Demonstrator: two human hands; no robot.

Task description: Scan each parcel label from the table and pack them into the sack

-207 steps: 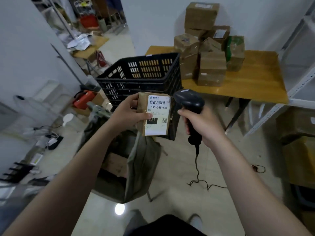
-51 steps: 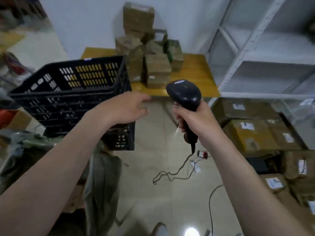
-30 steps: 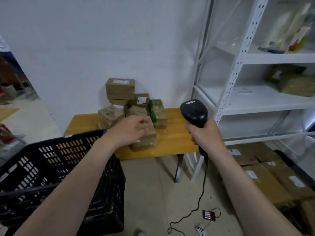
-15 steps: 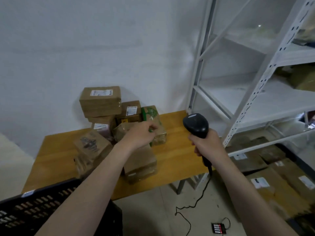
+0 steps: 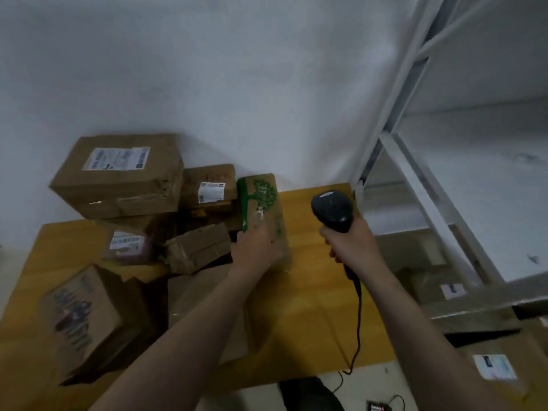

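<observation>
Grips the near end of the green-printed parcel (image 5: pixel 262 200) with the left hand (image 5: pixel 257 251), at the right edge of the brown boxes (image 5: pixel 118 179) piled on the yellow bench (image 5: pixel 311 298). Holds the black scanner (image 5: pixel 332 210) upright in the right hand (image 5: pixel 351 244), near that parcel.

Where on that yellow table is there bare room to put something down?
The table is bare on its right side, between the green-printed parcel and the shelf rack, down to the near edge; the right hand holds the scanner over it. A small strip lies bare at the far left. Left and centre are crowded with parcels.
</observation>
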